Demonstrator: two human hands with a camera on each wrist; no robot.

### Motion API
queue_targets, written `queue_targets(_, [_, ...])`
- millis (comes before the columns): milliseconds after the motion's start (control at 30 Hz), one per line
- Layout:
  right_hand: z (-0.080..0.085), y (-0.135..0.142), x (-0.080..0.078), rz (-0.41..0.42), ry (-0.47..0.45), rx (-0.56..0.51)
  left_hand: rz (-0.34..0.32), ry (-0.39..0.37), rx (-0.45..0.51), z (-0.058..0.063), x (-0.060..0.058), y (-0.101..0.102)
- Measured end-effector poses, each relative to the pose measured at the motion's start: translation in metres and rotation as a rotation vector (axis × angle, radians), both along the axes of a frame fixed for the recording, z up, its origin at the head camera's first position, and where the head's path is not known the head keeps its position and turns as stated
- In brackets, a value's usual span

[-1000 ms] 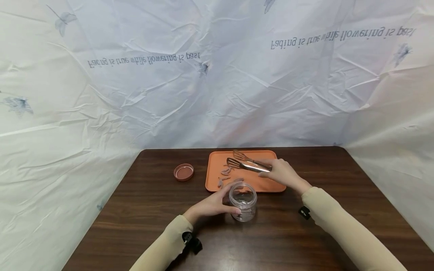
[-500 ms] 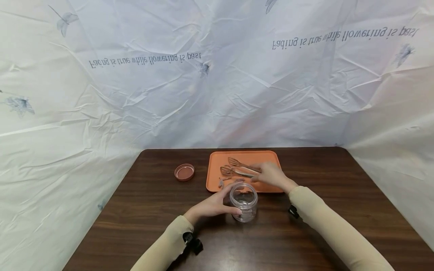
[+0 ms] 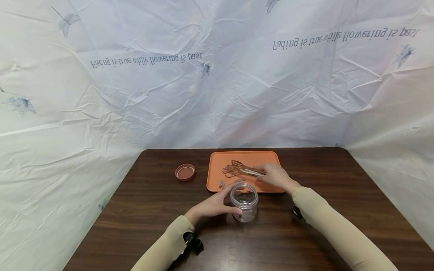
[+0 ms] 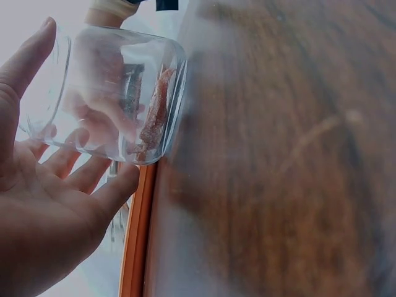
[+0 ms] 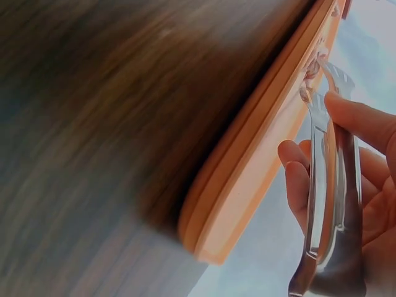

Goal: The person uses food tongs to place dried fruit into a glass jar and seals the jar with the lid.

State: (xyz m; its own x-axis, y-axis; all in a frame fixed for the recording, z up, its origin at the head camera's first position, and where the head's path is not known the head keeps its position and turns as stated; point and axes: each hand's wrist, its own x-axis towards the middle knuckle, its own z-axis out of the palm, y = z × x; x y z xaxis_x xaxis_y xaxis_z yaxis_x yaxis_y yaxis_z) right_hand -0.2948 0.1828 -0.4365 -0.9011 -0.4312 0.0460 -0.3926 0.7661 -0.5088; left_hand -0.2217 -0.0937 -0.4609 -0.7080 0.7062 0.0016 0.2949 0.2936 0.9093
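My left hand point(image 3: 213, 206) holds a clear, open-topped jar point(image 3: 250, 213) upright on the table, thumb on the near side and fingers behind. Through its wall in the left wrist view, a reddish, wrinkled strip point(image 4: 157, 108) shows near the bottom. My right hand point(image 3: 276, 177) grips metal tongs point(image 5: 318, 167) with slotted heads, thumb on one arm and fingers on the other. Over the orange tray point(image 3: 220, 157), the tongs' heads stand close together at some reddish pieces point(image 3: 228, 171). More small pieces point(image 3: 222, 184) lie towards the tray's near left corner.
A reddish-brown round lid point(image 3: 185, 172) lies on the dark wood table point(image 3: 152, 203), left of the tray. White printed sheeting point(image 3: 217, 113) hangs behind the table and along both sides. The jar stands just in front of the tray's near rim.
The right hand has moved left and nearer with the tongs, lowering their heads to the pieces. The tongs' arms have come closer together. The left hand and jar have stayed put.
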Motion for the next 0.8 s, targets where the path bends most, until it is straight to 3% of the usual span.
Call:
queue_targets(267, [0.0, 0.02, 0.0, -0.05, 0.081, 0.029, -0.021, 0.021, 0.016, 0.001, 0.0, 0.0])
queue_targets(567, [-0.001, 0.031, 0.003, -0.089, 0.062, 0.007, -0.066, 0.007, 0.097, -0.002, -0.001, 0.002])
queue_targets(800, [-0.001, 0.033, 0.003, -0.099, 0.042, 0.017, -0.054, 0.018, 0.08, -0.002, 0.0, 0.002])
